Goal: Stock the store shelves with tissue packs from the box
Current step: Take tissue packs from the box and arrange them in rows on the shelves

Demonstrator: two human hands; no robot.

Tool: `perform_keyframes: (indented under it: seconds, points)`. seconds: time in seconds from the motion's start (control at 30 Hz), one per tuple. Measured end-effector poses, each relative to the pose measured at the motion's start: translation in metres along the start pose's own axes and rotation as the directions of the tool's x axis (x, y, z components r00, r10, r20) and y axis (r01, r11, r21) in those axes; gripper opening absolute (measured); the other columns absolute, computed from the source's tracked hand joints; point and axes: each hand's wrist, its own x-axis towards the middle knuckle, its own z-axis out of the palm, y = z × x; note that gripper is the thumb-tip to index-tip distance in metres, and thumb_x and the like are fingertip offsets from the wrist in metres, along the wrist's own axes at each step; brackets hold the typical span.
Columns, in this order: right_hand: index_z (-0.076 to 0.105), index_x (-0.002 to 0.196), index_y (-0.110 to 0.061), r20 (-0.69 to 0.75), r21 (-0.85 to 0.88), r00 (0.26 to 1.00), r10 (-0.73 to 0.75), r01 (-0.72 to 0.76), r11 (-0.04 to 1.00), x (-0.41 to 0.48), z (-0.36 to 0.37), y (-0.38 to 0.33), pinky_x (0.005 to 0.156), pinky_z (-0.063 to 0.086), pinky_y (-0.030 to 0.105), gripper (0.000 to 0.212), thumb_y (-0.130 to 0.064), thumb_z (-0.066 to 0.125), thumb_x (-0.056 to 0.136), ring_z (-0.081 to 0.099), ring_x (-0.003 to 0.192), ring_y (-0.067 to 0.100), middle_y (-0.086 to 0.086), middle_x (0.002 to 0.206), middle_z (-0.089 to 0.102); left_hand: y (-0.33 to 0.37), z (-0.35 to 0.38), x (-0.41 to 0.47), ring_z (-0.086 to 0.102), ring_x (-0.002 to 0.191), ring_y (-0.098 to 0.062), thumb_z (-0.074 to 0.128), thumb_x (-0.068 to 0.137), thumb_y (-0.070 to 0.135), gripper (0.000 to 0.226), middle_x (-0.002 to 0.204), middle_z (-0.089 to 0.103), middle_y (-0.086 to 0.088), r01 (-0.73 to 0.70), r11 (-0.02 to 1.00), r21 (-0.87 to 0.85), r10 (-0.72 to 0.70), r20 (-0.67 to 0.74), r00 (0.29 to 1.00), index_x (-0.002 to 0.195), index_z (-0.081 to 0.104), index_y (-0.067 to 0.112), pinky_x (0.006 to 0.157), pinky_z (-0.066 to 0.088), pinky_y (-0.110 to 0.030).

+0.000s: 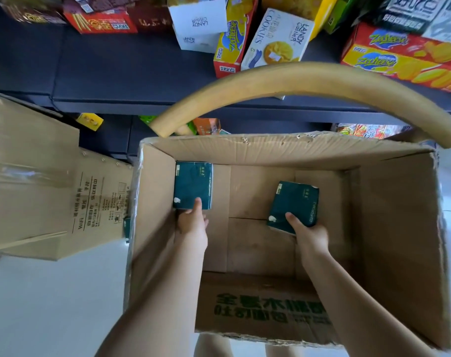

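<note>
Both my arms reach down into a large open cardboard box. On its floor are two dark green tissue packs. The left pack lies in the far left corner, and my left hand grips its near edge with the thumb on top. The right pack is tilted near the middle of the box floor, and my right hand holds its near corner, thumb on its face. The dark shelf runs across the top of the view.
Snack and cookie boxes crowd the shelf at the top and right; its left part is bare dark board. The box's far flap curls up in front of the shelf edge. Another cardboard box lies on the white floor to the left.
</note>
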Motion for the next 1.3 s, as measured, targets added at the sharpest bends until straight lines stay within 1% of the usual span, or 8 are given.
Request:
perform_keyframes:
  seconds: [0.13,0.27,0.4,0.6,0.73,0.93,1.13,1.3]
  points:
    - [0.057,0.115,-0.008,0.016,-0.006,0.999,-0.030,0.030,1.000,0.005,0.000,-0.001,0.075,0.046,0.029,0.045,-0.031,0.073,0.081,0.058,0.087,0.019,0.001,0.095,0.061,0.008,0.000,0.004,0.060,0.097,-0.017,0.061,0.090,0.036,0.039,0.103,0.061,-0.009,0.109,0.966,-0.234,-0.090,0.091,0.992,0.111,0.050,0.005,0.094,0.051,-0.032]
    - [0.054,0.116,-0.010,0.019,-0.037,0.997,-0.078,0.079,0.996,0.005,-0.004,0.000,0.075,0.045,0.029,0.043,-0.029,0.072,0.082,0.056,0.088,0.019,0.002,0.099,0.060,0.004,-0.005,0.008,0.060,0.085,-0.014,0.058,0.091,0.039,0.038,0.096,0.061,-0.005,0.139,0.961,-0.239,-0.099,0.172,0.980,0.116,0.048,0.013,0.094,0.049,-0.033]
    - [0.053,0.118,-0.009,0.011,-0.076,0.992,-0.129,0.130,0.989,0.003,-0.004,0.000,0.071,0.044,0.028,0.044,-0.028,0.072,0.082,0.056,0.086,0.018,0.003,0.100,0.060,0.001,-0.008,0.009,0.060,0.095,-0.016,0.063,0.089,0.038,0.040,0.105,0.061,-0.006,0.131,0.963,-0.237,-0.091,0.172,0.981,0.119,0.046,0.017,0.091,0.050,-0.033]
    - [0.056,0.114,-0.007,-0.006,-0.129,0.984,-0.179,0.177,0.976,-0.013,-0.007,0.000,0.067,0.045,0.025,0.043,-0.027,0.074,0.080,0.058,0.087,0.019,0.003,0.097,0.062,0.002,-0.012,-0.007,0.061,0.096,-0.018,0.072,0.083,0.020,0.045,0.115,0.057,-0.010,0.117,0.973,-0.197,-0.069,0.236,0.969,0.121,0.048,0.014,0.089,0.055,-0.034]
    - [0.058,0.109,-0.008,-0.048,-0.127,0.975,-0.218,0.211,0.969,-0.035,-0.021,-0.001,0.067,0.045,0.025,0.038,-0.026,0.074,0.080,0.058,0.085,0.018,0.005,0.096,0.062,0.000,-0.027,-0.027,0.061,0.098,-0.020,0.070,0.083,0.011,0.050,0.118,0.054,-0.008,0.002,1.000,-0.008,0.001,0.343,0.939,0.122,0.043,0.023,0.078,0.057,-0.034]
    - [0.055,0.119,-0.004,-0.086,-0.139,0.959,-0.271,0.257,0.956,-0.075,-0.053,-0.009,0.070,0.045,0.027,0.048,-0.032,0.070,0.084,0.057,0.088,0.019,0.011,0.108,0.064,0.008,-0.057,-0.071,0.061,0.104,-0.023,0.069,0.084,0.011,0.049,0.125,0.055,-0.011,-0.041,0.974,0.224,-0.069,0.464,0.883,0.126,0.044,0.016,0.080,0.055,-0.035]
    - [0.052,0.121,-0.007,0.014,-0.118,0.949,-0.315,0.315,0.942,-0.128,-0.092,-0.033,0.079,0.053,0.030,0.047,-0.030,0.069,0.084,0.059,0.091,0.017,0.007,0.106,0.061,0.039,-0.076,-0.136,0.059,0.108,-0.026,0.068,0.085,0.030,0.051,0.125,0.055,-0.013,0.001,0.991,0.136,-0.073,0.522,0.850,0.128,0.044,0.015,0.084,0.053,-0.038]
    - [0.054,0.114,-0.007,0.029,-0.159,0.890,-0.454,0.453,0.878,-0.162,-0.133,-0.067,0.061,0.048,0.020,0.039,-0.030,0.068,0.085,0.057,0.082,0.016,0.004,0.097,0.060,0.057,-0.075,-0.200,0.057,0.111,-0.026,0.069,0.086,0.024,0.045,0.124,0.057,-0.014,-0.100,0.992,0.070,0.042,0.574,0.818,0.123,0.048,0.011,0.097,0.047,-0.037]
